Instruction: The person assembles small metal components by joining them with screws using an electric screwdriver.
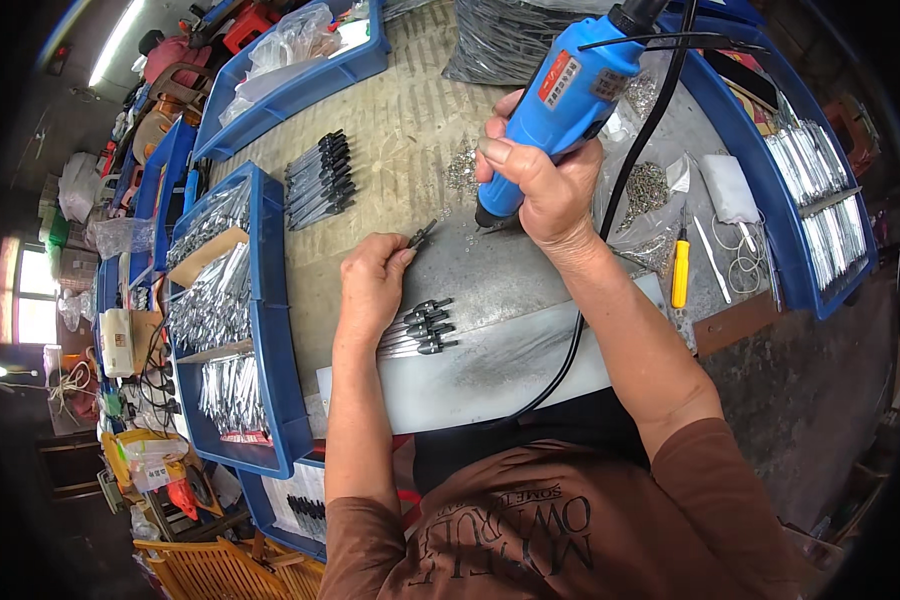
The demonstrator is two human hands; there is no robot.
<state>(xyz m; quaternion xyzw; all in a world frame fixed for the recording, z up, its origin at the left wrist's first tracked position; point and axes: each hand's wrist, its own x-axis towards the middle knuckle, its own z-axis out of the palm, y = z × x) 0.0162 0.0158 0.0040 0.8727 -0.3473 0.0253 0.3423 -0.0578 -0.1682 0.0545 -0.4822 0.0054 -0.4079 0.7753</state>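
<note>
- Worn tabletop, blue bin at nine o'clock.
- Right hand, at one o'clock, grips a blue power tool, nose toward seven.
- Left hand pinches a slender dark piece; black-headed rods lie at that piece's six o'clock.

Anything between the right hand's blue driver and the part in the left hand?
Nothing visible. The gap between the blue driver in the right hand and the dark part in the left hand looks open; the black cable runs right of it.
</note>
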